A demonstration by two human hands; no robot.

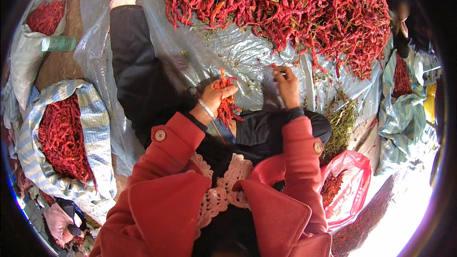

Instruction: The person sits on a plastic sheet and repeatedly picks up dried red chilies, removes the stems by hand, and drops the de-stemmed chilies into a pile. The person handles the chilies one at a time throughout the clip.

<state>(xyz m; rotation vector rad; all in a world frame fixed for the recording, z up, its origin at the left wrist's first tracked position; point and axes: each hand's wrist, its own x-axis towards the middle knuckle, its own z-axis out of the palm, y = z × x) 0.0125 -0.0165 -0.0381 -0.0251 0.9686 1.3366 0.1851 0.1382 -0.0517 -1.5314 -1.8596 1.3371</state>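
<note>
A small bunch of dried red chili peppers [227, 105] is gripped in my left hand [213, 98], thumb laid across it, above my folded leg. My right hand [288, 85] is raised to the right of it, thumb and fingertips pinched on a small red piece of chili [274, 66]. Beyond both hands a large heap of dried red chilies [285, 3] lies on a clear plastic sheet [203, 48]. Bits of stem and small scraps [251, 85] are scattered over the sheet between my hands.
A striped woven sack of chilies [94, 103] stands at left, with a white sack [26, 57] and a green translucent bottle [59, 44] behind it. Pale stems [341, 125] and a red plastic bag [351, 185] lie at right. Other people sit at far right [403, 25] and lower left [60, 221].
</note>
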